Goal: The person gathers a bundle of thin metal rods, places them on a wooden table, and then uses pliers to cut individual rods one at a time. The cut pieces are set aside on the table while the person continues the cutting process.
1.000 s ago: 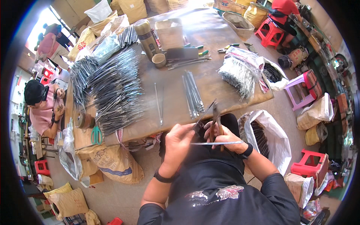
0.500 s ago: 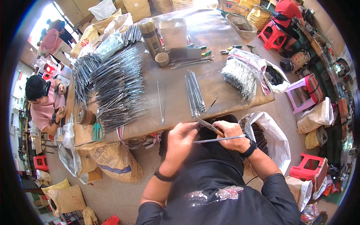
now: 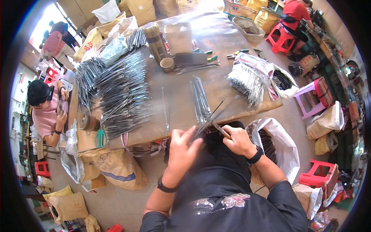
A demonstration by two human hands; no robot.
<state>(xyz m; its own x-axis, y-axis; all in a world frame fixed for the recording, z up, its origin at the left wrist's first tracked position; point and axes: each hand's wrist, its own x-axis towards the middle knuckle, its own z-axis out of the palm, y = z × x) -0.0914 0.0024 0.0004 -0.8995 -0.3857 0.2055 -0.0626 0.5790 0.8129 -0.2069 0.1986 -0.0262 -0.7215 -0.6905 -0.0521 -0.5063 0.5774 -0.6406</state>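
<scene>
My left hand (image 3: 182,150) is raised in front of my lap, blurred, with thumb and forefinger closing on a thin dark metal strip (image 3: 197,134). The strip slants up and right across a tool, its far end smeared. My right hand (image 3: 239,140) grips that tool by its brown handle (image 3: 226,136); its dark metal head (image 3: 215,125) points toward my left hand, and its exact kind is unclear. A second thin dark rod (image 3: 218,106) shows beside the head. On the table just beyond lies a small bunch of metal strips (image 3: 200,99), and left of it a few single strips (image 3: 165,108).
A large heap of dark strips (image 3: 123,96) covers the table's left. White-tipped strips (image 3: 247,83) lie right, near pliers (image 3: 237,53). A flask (image 3: 155,41), a cup (image 3: 167,64) and scissors (image 3: 101,138) stand or lie about. An open sack (image 3: 285,141) is by my right knee; a co-worker (image 3: 47,112) sits left.
The strip that lay across under my right hand now slants up and away, blurred. My left hand has shifted slightly down and left, its fingers less bunched. My right hand keeps the tool.
</scene>
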